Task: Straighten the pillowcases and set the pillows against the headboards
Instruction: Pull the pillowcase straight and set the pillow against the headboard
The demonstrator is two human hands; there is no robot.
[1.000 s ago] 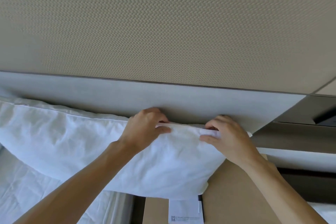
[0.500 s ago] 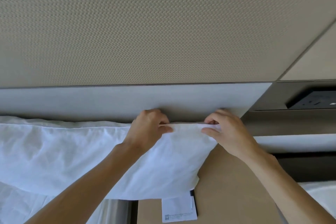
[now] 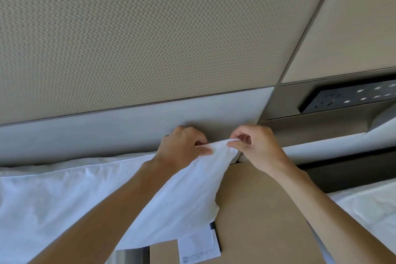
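From the head view, your left hand [image 3: 184, 146] and right hand [image 3: 255, 146] each had their grip pinched on the top right corner of the white pillow [image 3: 70, 197], thumbs and fingers clamped on the pillowcase fabric just beside each other. The pillow lay along the grey headboard [image 3: 107, 130], its right end hanging over the tan nightstand surface [image 3: 257, 210], where a white paper slip [image 3: 199, 248] lay partly under it.

Your left hand [image 3: 182, 146] and right hand [image 3: 257, 148] are bare, forearms unsleeved; no rings, watch or gloves visible.
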